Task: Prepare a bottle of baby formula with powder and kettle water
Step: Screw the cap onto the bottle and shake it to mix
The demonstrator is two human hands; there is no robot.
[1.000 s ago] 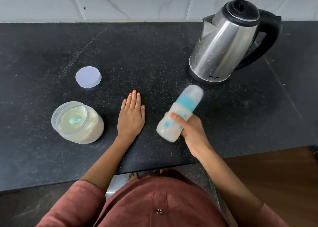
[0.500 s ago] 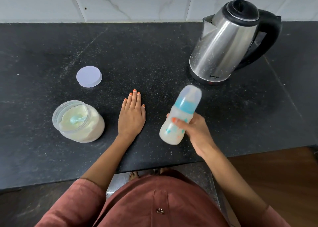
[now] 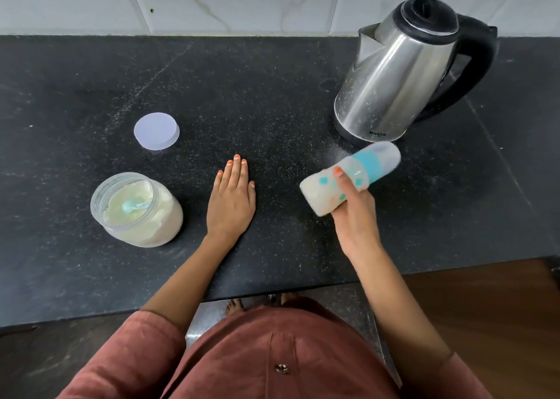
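The open formula jar stands near left, its lid beyond. The left hand lies flat, fingers straight, on the countertop. The right hand grips the tilted, capped baby bottle just before the kettle.

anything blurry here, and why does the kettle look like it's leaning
Head view: only the baby bottle, gripped by the right hand, is motion-smeared; powder jar and left hand are sharp. Head view: the kettle leans, likely from wide-angle distortion near the frame corner.
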